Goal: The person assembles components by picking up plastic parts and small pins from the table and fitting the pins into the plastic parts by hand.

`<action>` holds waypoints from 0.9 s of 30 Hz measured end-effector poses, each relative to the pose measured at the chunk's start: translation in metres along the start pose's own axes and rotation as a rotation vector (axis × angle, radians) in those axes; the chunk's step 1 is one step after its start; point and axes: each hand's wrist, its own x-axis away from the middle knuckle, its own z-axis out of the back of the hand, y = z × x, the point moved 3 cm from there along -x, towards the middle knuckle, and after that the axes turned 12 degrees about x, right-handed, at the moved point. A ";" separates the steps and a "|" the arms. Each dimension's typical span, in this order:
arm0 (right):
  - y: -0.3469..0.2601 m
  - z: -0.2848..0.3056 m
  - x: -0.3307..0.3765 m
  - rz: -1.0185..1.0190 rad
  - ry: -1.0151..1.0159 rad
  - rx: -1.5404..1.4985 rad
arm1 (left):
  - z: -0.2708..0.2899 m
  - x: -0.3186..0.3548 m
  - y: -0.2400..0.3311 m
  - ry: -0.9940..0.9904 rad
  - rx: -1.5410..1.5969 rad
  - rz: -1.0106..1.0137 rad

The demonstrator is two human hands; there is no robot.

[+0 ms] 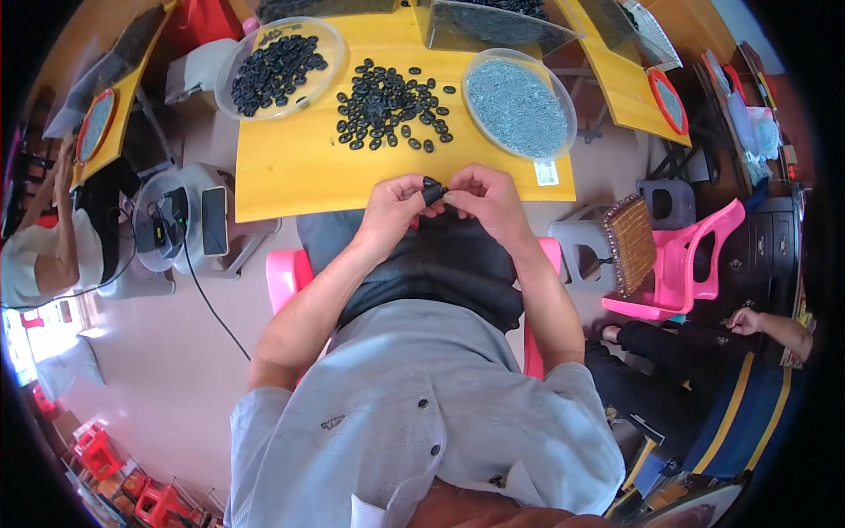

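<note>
1. Before me, a yellow tabletop (299, 180).
2. On my left, a clear round tub (324, 81).
3. Mid-table, loose black oval pieces (380, 104), heaped and scattered.
4. On my right, another round tub (570, 121); nearer me, a white label (547, 173).
5. Farther back, a clear bin (466, 33).

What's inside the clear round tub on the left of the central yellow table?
Inside the clear round tub lie many small black parts; bare bottom shows toward its right. Parts on top hide any lower layers and the bottom beneath.
</note>
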 end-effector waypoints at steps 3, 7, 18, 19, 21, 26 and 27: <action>0.008 0.002 0.000 -0.005 -0.007 -0.003 | 0.001 -0.003 -0.003 -0.022 -0.017 -0.011; 0.011 0.003 -0.002 0.001 -0.041 -0.037 | 0.000 -0.002 -0.002 -0.018 -0.021 -0.014; 0.016 0.000 0.000 0.046 -0.065 -0.112 | 0.003 -0.002 0.000 -0.043 -0.042 -0.023; 0.014 0.000 0.001 0.047 -0.063 -0.117 | 0.001 -0.002 0.001 -0.046 -0.042 -0.023; 0.012 0.000 0.002 0.045 -0.062 -0.122 | -0.002 0.000 0.003 -0.045 -0.039 -0.001; 0.014 0.002 0.001 0.121 -0.046 -0.091 | -0.009 0.003 0.010 -0.034 -0.058 -0.034; 0.013 0.002 0.001 0.121 -0.047 -0.093 | -0.009 0.002 0.012 -0.033 -0.068 -0.038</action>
